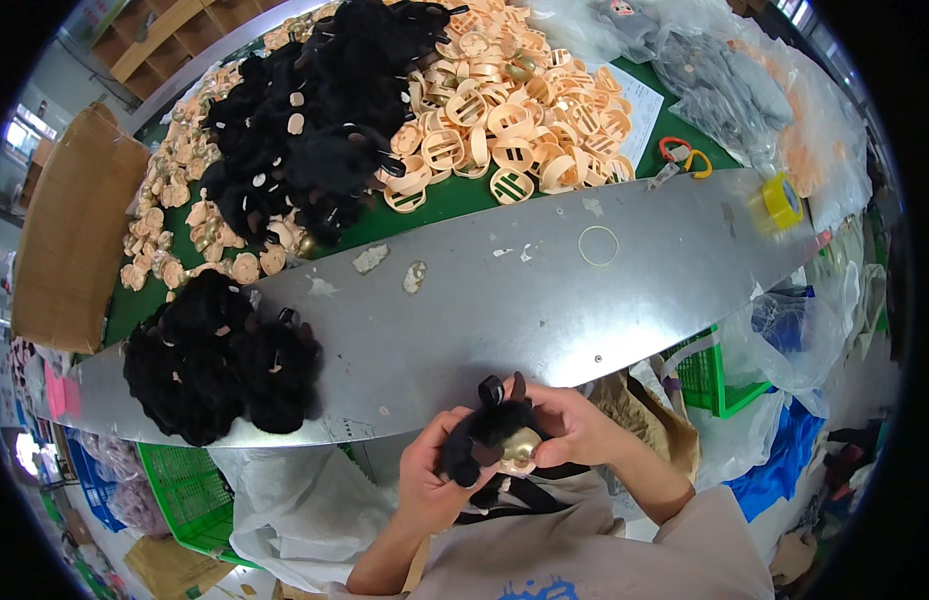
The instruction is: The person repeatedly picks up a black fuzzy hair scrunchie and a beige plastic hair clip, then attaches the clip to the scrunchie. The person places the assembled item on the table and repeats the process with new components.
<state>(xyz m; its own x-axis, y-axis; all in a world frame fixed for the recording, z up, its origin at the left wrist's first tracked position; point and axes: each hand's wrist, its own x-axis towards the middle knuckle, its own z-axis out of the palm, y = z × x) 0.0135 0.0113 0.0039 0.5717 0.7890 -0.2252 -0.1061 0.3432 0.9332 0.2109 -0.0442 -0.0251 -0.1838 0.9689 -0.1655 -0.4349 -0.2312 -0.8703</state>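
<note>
Close to my body, just past the table's near edge, I hold a small black plush toy point(471, 447) in both hands. My left hand point(421, 482) is closed around its left side. My right hand point(578, 424) grips its right side, the thumb against a shiny gold and beige plastic piece point(521, 446) at the plush's opening. Whether that piece is fully seated inside cannot be told. A black loop and a dark ear-like tip stick up from the plush. Some fingertips are hidden behind the toy.
A pile of black plush pieces point(219, 362) lies at the grey metal table's point(454, 310) left. Beyond are more black plush point(324, 110), beige slotted plastic shells point(514, 120), scissors point(684, 157) and a yellow tape roll point(781, 202). Green crates point(189, 495) stand below; a cardboard box point(76, 230) is far left.
</note>
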